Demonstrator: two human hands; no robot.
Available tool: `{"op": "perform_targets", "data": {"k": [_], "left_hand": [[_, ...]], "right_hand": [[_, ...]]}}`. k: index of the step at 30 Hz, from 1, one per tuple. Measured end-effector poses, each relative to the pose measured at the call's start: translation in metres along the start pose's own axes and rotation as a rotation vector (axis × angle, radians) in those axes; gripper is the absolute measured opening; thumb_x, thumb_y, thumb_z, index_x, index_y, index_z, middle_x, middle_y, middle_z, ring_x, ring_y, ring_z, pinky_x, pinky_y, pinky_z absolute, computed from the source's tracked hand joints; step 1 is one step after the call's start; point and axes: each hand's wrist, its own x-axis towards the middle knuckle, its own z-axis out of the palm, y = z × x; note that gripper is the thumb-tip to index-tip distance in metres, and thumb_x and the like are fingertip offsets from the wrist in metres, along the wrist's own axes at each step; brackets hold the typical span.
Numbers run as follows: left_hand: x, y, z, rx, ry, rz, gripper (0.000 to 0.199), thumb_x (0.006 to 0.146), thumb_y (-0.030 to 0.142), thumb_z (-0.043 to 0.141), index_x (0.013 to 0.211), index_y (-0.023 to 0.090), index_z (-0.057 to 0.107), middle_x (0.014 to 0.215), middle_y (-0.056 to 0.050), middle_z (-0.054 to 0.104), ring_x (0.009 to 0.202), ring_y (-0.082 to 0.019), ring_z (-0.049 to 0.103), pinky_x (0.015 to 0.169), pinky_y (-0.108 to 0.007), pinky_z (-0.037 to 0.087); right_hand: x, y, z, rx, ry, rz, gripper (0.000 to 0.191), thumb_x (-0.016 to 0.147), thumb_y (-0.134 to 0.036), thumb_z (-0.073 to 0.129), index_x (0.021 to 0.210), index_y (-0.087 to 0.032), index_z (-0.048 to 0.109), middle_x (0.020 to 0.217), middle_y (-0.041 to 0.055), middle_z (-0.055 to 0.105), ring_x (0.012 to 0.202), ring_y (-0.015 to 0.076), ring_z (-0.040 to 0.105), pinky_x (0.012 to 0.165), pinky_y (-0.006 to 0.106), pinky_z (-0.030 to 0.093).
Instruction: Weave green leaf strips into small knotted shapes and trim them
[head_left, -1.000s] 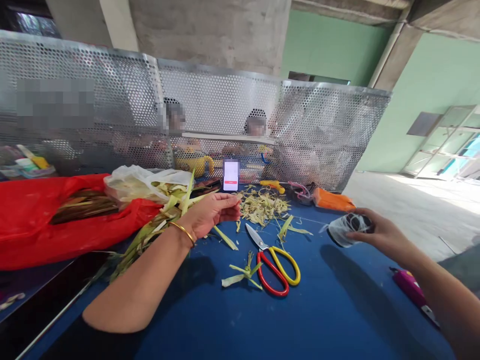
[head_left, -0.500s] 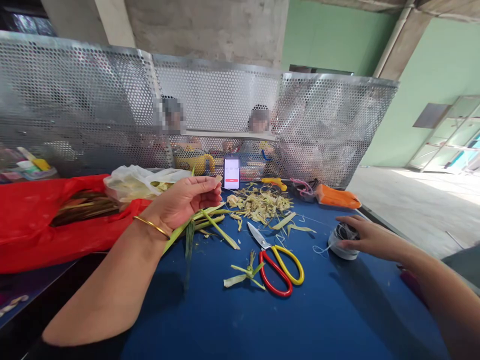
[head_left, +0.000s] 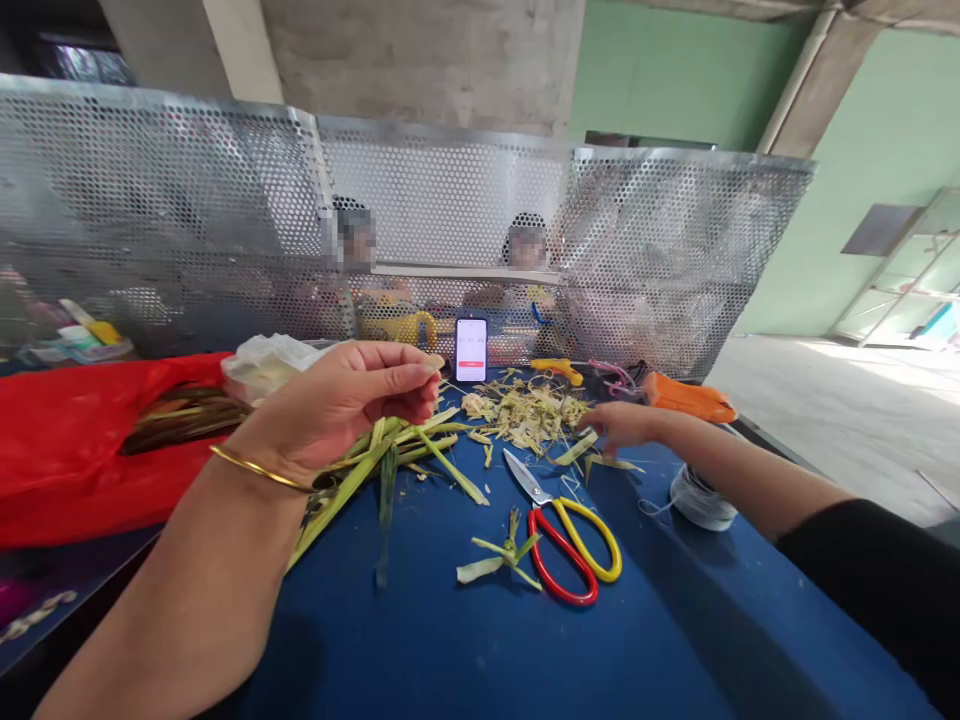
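Partly hidden pale piece [head_left: 436, 363], long green leaf strips [head_left: 349, 492], crossed.

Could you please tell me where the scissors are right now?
Head view, right of centre: the scissors lie on the blue table beside the knotted leaf strips.

Right hand [head_left: 619, 425] off the thread spool [head_left: 703, 498], now beside the scrap pile [head_left: 529, 408], spool left standing on the table.

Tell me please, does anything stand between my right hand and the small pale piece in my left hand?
Nothing upright is visible between your right hand and the pale piece in your left hand. Only the low pile of leaf scraps lies there on the table; the phone seems to stand behind.
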Motion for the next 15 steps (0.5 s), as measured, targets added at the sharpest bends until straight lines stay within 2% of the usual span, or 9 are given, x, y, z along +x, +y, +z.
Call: {"op": "perform_targets", "data": {"k": [2, 5, 7, 9, 12, 15], "left_hand": [[0.003, -0.003, 0.003, -0.018, -0.005, -0.007, 0.019, 0.067, 0.029, 0.077, 0.070, 0.013, 0.068, 0.066, -0.001, 0.064, 0.058, -0.010, 0.059, 0.057, -0.019, 0.048], [0.009, -0.010, 0.007, -0.046, 0.011, -0.046, 0.017, 0.068, 0.028, 0.076, 0.071, 0.013, 0.069, 0.066, -0.002, 0.065, 0.057, -0.009, 0.059, 0.056, -0.020, 0.048], [0.013, -0.016, 0.010, -0.067, 0.027, -0.071, 0.017, 0.068, 0.027, 0.076, 0.072, 0.012, 0.069, 0.066, -0.002, 0.065, 0.056, -0.009, 0.059, 0.055, -0.020, 0.049], [0.017, -0.022, 0.013, -0.086, 0.047, -0.104, 0.015, 0.069, 0.026, 0.075, 0.074, 0.012, 0.070, 0.067, -0.003, 0.066, 0.055, -0.009, 0.059, 0.055, -0.021, 0.049], [0.021, -0.029, 0.020, -0.084, 0.064, -0.142, 0.012, 0.072, 0.024, 0.073, 0.075, 0.012, 0.070, 0.067, -0.003, 0.067, 0.052, -0.008, 0.058, 0.057, -0.023, 0.051], [0.023, -0.034, 0.028, -0.080, 0.058, -0.159, 0.011, 0.071, 0.021, 0.074, 0.076, 0.012, 0.071, 0.066, -0.003, 0.067, 0.051, -0.009, 0.059, 0.056, -0.023, 0.051]], "right_hand": [[0.012, -0.008, 0.009, -0.042, -0.056, -0.015, 0.055, 0.047, -0.011, 0.071, 0.102, -0.021, 0.070, 0.082, 0.0020, 0.070, 0.073, 0.0205, 0.063, 0.059, 0.024, 0.040], [0.014, -0.011, 0.017, -0.101, -0.079, -0.013, 0.027, 0.050, -0.008, 0.067, 0.075, -0.020, 0.072, 0.069, 0.0014, 0.069, 0.068, 0.0203, 0.063, 0.058, 0.025, 0.038], [0.009, -0.005, 0.017, -0.132, -0.050, 0.006, 0.016, 0.052, -0.005, 0.065, 0.061, -0.019, 0.069, 0.063, 0.0019, 0.067, 0.065, 0.0205, 0.063, 0.057, 0.025, 0.038], [-0.001, 0.005, 0.014, -0.163, 0.029, 0.044, 0.015, 0.055, -0.003, 0.063, 0.056, -0.017, 0.067, 0.062, 0.0046, 0.067, 0.065, 0.0214, 0.063, 0.058, 0.027, 0.038], [-0.017, 0.019, 0.002, -0.196, 0.208, 0.114, 0.023, 0.069, -0.001, 0.052, 0.061, -0.014, 0.069, 0.066, 0.0117, 0.067, 0.067, 0.0218, 0.064, 0.062, 0.032, 0.039], [-0.033, 0.011, -0.014, -0.207, 0.366, 0.121, 0.028, 0.079, -0.005, 0.047, 0.081, -0.014, 0.073, 0.083, 0.0158, 0.069, 0.077, 0.0231, 0.065, 0.068, 0.035, 0.041]]}}
